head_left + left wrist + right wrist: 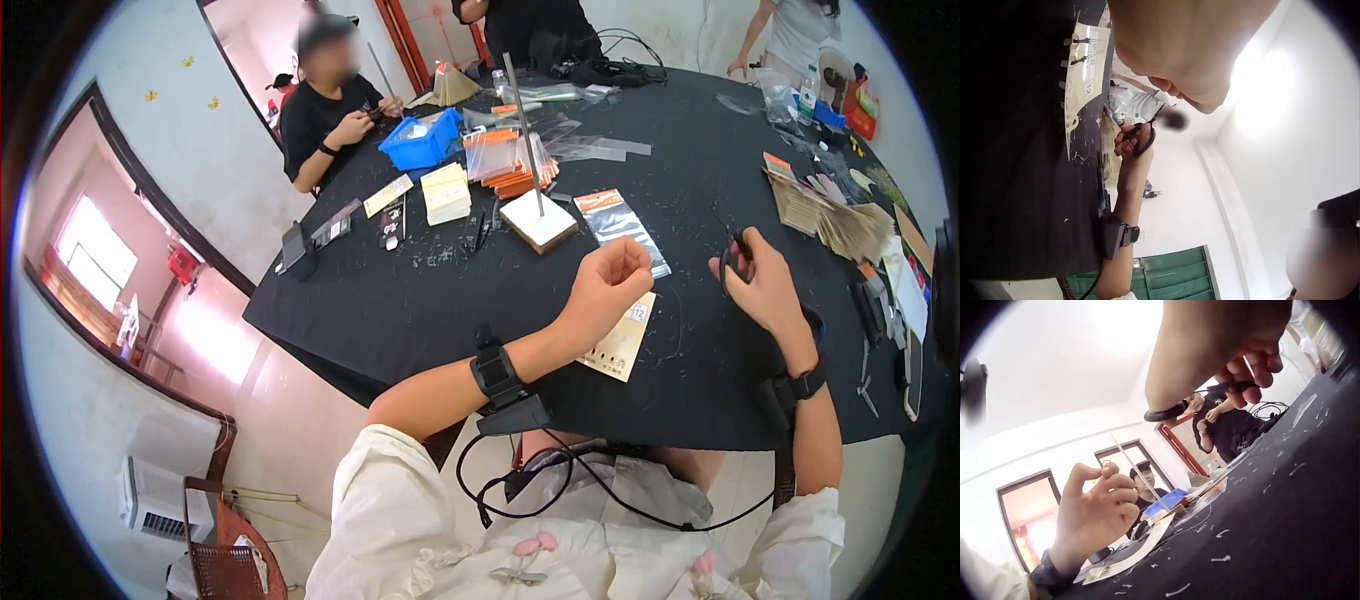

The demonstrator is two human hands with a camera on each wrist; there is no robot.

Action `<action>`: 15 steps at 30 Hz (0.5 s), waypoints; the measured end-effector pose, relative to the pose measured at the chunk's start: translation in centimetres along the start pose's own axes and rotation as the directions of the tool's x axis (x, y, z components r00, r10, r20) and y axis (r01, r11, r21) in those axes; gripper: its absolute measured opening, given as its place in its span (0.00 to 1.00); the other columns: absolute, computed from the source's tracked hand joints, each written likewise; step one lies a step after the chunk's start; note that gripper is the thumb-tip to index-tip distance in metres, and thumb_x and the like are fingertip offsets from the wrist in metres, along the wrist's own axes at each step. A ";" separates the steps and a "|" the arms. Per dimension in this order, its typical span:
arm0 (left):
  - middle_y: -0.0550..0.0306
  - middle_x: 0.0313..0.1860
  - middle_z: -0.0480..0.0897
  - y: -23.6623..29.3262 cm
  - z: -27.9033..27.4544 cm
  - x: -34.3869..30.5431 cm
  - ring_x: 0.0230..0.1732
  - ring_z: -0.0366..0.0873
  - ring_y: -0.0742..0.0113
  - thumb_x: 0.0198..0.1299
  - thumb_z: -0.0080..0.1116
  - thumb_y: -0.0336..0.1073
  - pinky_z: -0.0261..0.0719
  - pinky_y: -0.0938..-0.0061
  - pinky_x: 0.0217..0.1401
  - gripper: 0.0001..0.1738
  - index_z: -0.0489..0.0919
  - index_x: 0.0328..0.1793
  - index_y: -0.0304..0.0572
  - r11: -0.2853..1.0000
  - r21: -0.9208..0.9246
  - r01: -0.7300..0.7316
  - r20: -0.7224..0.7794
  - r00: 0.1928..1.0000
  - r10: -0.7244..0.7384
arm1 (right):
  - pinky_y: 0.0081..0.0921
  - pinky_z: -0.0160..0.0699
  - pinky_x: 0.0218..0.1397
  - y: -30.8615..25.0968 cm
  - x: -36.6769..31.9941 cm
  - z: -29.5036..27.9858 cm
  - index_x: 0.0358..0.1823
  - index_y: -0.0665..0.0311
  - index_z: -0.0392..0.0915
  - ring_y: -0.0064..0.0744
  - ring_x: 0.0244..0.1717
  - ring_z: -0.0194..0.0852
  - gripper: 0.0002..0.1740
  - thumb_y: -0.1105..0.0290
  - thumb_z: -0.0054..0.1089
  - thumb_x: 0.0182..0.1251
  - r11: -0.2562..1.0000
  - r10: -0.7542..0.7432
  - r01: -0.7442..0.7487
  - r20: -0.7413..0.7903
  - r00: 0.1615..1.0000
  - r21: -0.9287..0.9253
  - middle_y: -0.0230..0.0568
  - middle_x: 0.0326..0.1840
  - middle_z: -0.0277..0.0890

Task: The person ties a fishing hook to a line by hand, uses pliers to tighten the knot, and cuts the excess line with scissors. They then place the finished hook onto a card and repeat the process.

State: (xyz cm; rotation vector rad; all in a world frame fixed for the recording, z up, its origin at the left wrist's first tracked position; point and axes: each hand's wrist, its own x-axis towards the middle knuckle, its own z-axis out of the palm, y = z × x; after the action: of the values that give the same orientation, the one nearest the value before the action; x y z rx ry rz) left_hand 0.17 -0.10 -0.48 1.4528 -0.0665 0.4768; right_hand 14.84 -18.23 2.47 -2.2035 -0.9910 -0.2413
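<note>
My left hand (608,298) is raised over the near part of the table, thumb and forefinger pinched together. In the right wrist view a thin dark loop (1107,464) shows at those fingertips. Through the handles of black scissors (1145,142) go the fingers of my right hand (768,290), held up to the right of the left hand. Below the left hand lies a cream card (622,350) marked 12, partly covered by that hand. Small dark pieces (1079,61) are fixed along the card in the left wrist view.
A white-topped block (540,220) with an upright metal rod (524,130) stands ahead. Around it are a clear packet (625,225), a card stack (445,195) and a blue bin (420,140). Brown packets (820,215) lie right. A person (335,110) sits across the table.
</note>
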 end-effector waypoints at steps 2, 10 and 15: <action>0.70 0.29 0.70 -0.2 -0.1 0.1 0.29 0.65 0.86 0.57 0.50 0.26 0.62 0.87 0.32 0.03 0.71 0.37 0.41 1.000 -0.004 -0.006 0.013 1.000 0.006 | 0.28 0.64 0.29 0.5 0.0 0.1 0.32 0.67 0.69 0.31 0.25 0.64 0.23 0.54 0.66 0.50 1.000 -0.027 0.027 0.011 1.000 -0.009 0.38 0.22 0.64; 0.71 0.24 0.71 -0.1 0.5 0.2 0.26 0.63 0.86 0.61 0.53 0.29 0.58 0.87 0.28 0.01 0.75 0.37 0.42 0.999 0.039 -0.006 -0.050 0.999 0.008 | 0.36 0.76 0.37 3.3 0.1 0.3 0.38 0.70 0.73 0.44 0.33 0.78 0.20 0.61 0.65 0.50 0.995 -0.010 0.008 -0.025 1.000 -0.096 0.50 0.31 0.77; 0.71 0.23 0.70 0.0 0.5 0.4 0.24 0.62 0.83 0.61 0.55 0.33 0.57 0.85 0.27 0.05 0.76 0.38 0.41 0.997 0.081 0.007 -0.066 0.998 -0.001 | 0.39 0.76 0.41 4.1 0.2 0.7 0.38 0.67 0.74 0.48 0.36 0.79 0.19 0.61 0.65 0.50 0.984 0.042 -0.042 0.000 0.999 -0.170 0.52 0.31 0.78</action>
State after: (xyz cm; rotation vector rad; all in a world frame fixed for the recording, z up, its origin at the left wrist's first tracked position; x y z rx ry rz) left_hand 0.71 -0.48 -0.30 1.5153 0.0088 0.5293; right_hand 17.91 -19.56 -0.10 -2.3775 -0.9553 -0.3134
